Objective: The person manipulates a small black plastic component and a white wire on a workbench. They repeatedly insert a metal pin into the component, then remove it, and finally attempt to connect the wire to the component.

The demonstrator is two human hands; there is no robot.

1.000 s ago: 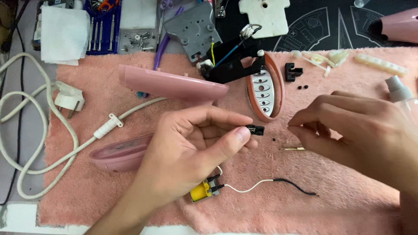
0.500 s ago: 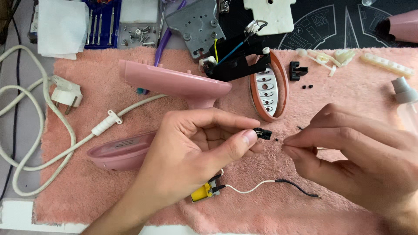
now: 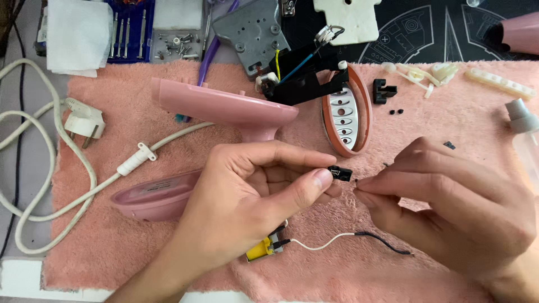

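My left hand [image 3: 252, 196] pinches a small black plastic part [image 3: 340, 173] between thumb and forefinger, over a pink towel [image 3: 449, 129]. My right hand [image 3: 449, 205] has its thumb and forefinger pinched together, tips almost touching that part; something tiny may be between them, too small to make out. Below both hands lies a yellow component [image 3: 261, 250] with a white and black wire [image 3: 359, 235]. Behind the hands sit pink plastic shells [image 3: 224, 104], one [image 3: 151, 196] under my left wrist, and an oval grille piece [image 3: 343, 115].
A white power cord with plug [image 3: 84, 120] loops at the left. A blue screwdriver case [image 3: 126, 33], a tray of screws [image 3: 177, 45], a grey metal plate [image 3: 247, 33] and white plastic bits [image 3: 426, 73] lie along the back. A spray bottle [image 3: 525, 132] stands at the right edge.
My right hand moved left toward my left hand until its pinched fingertips came up against the black part. The left hand kept its hold on the part.
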